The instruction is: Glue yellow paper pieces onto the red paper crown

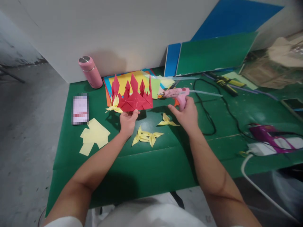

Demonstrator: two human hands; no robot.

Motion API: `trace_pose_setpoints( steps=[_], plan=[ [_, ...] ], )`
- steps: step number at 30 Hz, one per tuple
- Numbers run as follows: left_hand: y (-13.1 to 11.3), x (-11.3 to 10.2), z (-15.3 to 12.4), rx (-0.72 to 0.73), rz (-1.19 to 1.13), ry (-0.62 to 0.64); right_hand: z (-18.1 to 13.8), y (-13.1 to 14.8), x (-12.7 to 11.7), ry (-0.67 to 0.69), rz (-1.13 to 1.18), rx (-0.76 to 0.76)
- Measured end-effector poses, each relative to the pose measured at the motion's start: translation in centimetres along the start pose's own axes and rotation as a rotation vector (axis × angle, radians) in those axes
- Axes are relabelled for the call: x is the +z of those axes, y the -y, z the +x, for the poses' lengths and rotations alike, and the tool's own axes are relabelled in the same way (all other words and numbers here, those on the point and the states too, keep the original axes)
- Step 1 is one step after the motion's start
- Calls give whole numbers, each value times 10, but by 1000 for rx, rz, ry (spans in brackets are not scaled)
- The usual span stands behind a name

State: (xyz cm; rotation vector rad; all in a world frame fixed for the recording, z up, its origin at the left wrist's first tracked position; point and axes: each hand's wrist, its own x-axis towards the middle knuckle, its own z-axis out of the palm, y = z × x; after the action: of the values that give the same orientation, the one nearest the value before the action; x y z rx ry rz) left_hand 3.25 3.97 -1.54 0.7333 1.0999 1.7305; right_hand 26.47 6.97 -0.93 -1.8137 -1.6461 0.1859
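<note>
My left hand grips the lower edge of a red folded-paper crown with tall spikes, held upright above the green table. A yellow paper flower sticks to the crown's left end. My right hand is wrapped round the handle of a pink glue gun, whose nozzle points left toward the crown's right end. Between my hands, more yellow paper flowers lie on the table, one of them just below the gun.
A pink bottle stands at the back left. A phone and yellow paper squares lie left. Coloured sheets lie behind the crown. Black cable, a purple glue gun, a white power strip and boards sit right.
</note>
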Motion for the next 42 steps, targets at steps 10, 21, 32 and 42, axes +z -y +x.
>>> trace_pose_setpoints(
  steps=[10,21,32,42],
  plan=[
    [-2,2,1,-4,-75,22,5,-23,9,139,-233,-126],
    [1,2,-2,-35,-90,19,-2,19,-44,733,73,-316],
    [-2,5,-4,-22,-157,24,-7,33,-48,850,-86,-383],
    [-1,4,-3,-17,-114,41,-7,34,-55,714,27,-382]
  ],
)
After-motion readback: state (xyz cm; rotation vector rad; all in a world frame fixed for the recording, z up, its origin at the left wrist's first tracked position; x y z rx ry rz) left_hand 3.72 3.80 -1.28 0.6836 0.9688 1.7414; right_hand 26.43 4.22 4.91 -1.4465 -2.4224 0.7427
